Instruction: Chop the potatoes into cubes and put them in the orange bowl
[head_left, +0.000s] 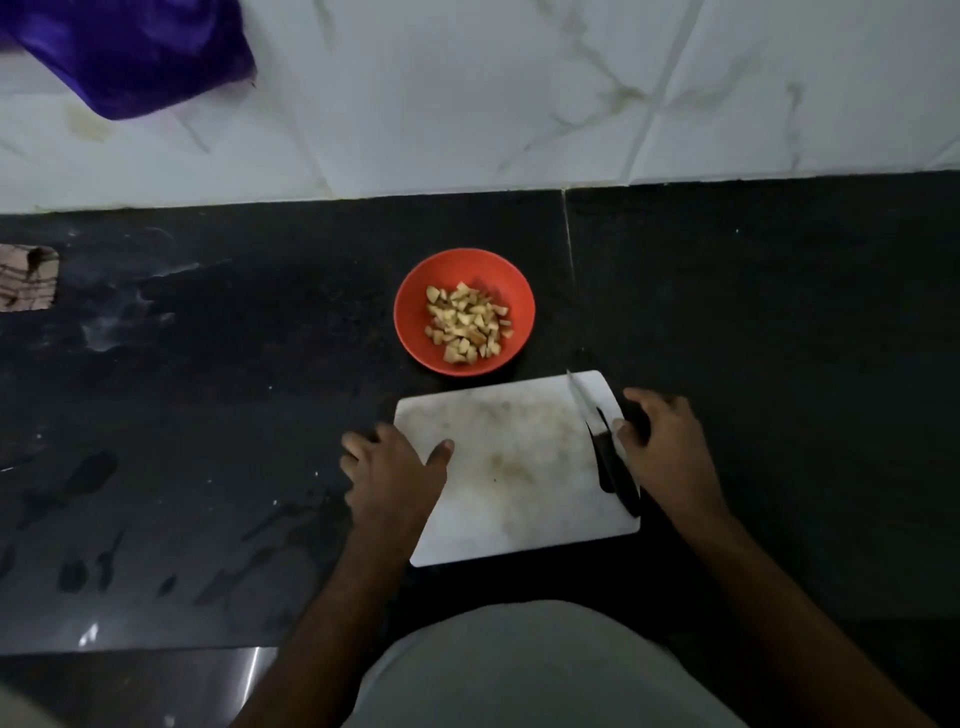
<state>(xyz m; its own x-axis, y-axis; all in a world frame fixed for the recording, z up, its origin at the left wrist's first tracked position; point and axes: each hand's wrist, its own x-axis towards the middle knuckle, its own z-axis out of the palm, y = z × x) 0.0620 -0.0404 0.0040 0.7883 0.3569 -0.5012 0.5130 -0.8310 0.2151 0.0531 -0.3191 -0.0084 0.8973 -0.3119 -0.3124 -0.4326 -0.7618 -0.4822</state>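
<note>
An orange bowl (415, 317) stands on the dark counter and holds several pale potato cubes (467, 322). Just in front of it lies a white cutting board (509, 467), stained, with no potato on it. A black-handled knife (613, 467) lies along the board's right side, blade tip pointing toward the bowl. My left hand (395, 467) holds the board's left edge, thumb on top and fingers off the side. My right hand (665, 447) holds the right edge, with curled fingers and its thumb beside the knife handle.
The black counter (208, 415) is wet and smeared on the left. A white marble-tiled wall (519, 104) rises behind it. A purple cloth (130, 52) hangs at the top left. A small cut-out (28, 278) sits at the counter's left edge.
</note>
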